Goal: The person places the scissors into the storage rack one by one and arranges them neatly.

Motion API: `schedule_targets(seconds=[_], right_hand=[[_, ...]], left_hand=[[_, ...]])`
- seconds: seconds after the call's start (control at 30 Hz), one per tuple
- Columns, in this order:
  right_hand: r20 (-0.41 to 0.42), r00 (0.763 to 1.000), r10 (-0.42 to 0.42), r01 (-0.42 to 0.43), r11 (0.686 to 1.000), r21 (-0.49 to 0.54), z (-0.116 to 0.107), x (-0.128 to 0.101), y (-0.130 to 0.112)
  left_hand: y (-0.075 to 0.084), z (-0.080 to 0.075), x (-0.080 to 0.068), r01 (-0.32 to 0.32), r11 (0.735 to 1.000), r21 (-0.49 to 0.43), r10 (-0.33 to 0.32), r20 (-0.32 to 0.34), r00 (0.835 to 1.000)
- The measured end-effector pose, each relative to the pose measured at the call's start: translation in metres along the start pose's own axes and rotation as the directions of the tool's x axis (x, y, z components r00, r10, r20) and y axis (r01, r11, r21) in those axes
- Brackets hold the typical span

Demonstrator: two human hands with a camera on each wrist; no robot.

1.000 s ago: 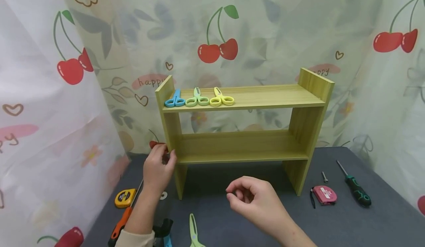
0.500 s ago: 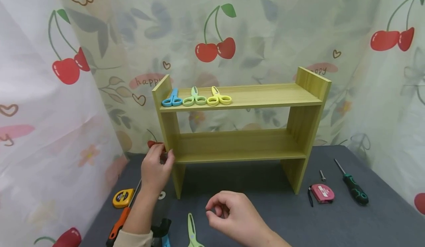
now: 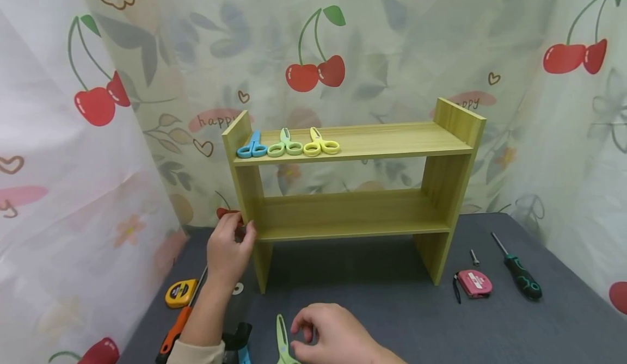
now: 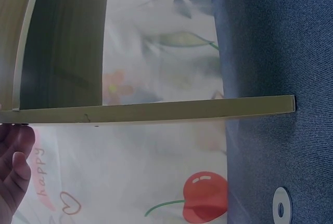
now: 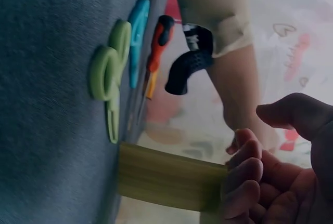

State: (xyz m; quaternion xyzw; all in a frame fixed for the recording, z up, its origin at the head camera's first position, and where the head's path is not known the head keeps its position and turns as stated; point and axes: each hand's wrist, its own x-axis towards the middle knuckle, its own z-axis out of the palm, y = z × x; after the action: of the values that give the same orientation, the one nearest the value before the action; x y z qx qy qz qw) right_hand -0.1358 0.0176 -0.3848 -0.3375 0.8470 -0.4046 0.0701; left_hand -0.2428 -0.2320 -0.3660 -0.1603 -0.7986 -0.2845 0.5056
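Observation:
My left hand (image 3: 227, 252) is at the outer face of the left side panel of a wooden two-tier shelf (image 3: 387, 140). Its fingertips are right against the panel, as the left wrist view also shows. Lower down, my right hand (image 3: 338, 334) hovers over the table with loosely curved fingers and nothing in them. Just left of it lies a pair of light green scissors (image 3: 282, 339). Blue scissors (image 3: 252, 148), pale green scissors (image 3: 285, 147) and yellow scissors (image 3: 320, 146) sit in a row at the left of the top board. More blue scissors (image 5: 138, 31) lie beside the green ones.
Left on the dark table are a yellow tape measure (image 3: 180, 293), an orange screwdriver (image 3: 176, 330) and a white washer (image 3: 238, 288). To the right lie a pink tape measure (image 3: 476, 284), a small bolt (image 3: 474, 258) and a green-black screwdriver (image 3: 523, 278). Patterned curtains surround the table.
My right hand has come down and to the left, from in front of the shelf to beside the green scissors on the table. My left hand has stayed at the panel.

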Motion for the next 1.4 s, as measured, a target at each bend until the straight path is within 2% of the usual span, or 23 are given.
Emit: schedule_targets(seconds=[0.33, 0.57, 0.73, 0.83, 1.2, 1.3, 1.4], right_hand=[[0.139, 0.986, 0.088, -0.072, 0.99, -0.117, 0.021, 0.004, 0.01], [0.175, 0.979, 0.101, -0.06, 0.973, -0.224, 0.032, 0.007, 0.021], [0.213, 0.967, 0.138, -0.116, 0.987, -0.112, 0.037, 0.009, 0.034], [0.231, 0.958, 0.173, -0.163, 0.985, -0.06, 0.04, 0.01, 0.042], [0.09, 0.982, 0.168, -0.152, 0.975, -0.162, 0.049, 0.008, 0.05], [0.032, 0.993, 0.116, -0.106, 0.97, -0.22, 0.048, 0.007, 0.049], [0.0, 0.998, 0.066, -0.064, 0.972, -0.228, 0.045, 0.007, 0.047]], left_hand=[[-0.001, 0.0, -0.001, 0.003, 1.0, -0.005, -0.003, 0.004, 1.0], [-0.001, 0.0, -0.001, 0.007, 1.0, 0.002, -0.007, 0.008, 1.0], [-0.002, 0.0, -0.001, 0.004, 1.0, 0.002, -0.005, 0.01, 1.0], [-0.002, -0.001, -0.001, 0.01, 1.0, 0.006, -0.01, 0.019, 1.0], [-0.001, 0.0, 0.002, 0.02, 1.0, -0.003, -0.02, 0.035, 0.999], [-0.001, -0.001, 0.001, 0.023, 1.0, 0.0, -0.023, 0.035, 0.999], [-0.001, -0.001, 0.0, 0.027, 1.0, 0.003, -0.027, 0.035, 0.999]])
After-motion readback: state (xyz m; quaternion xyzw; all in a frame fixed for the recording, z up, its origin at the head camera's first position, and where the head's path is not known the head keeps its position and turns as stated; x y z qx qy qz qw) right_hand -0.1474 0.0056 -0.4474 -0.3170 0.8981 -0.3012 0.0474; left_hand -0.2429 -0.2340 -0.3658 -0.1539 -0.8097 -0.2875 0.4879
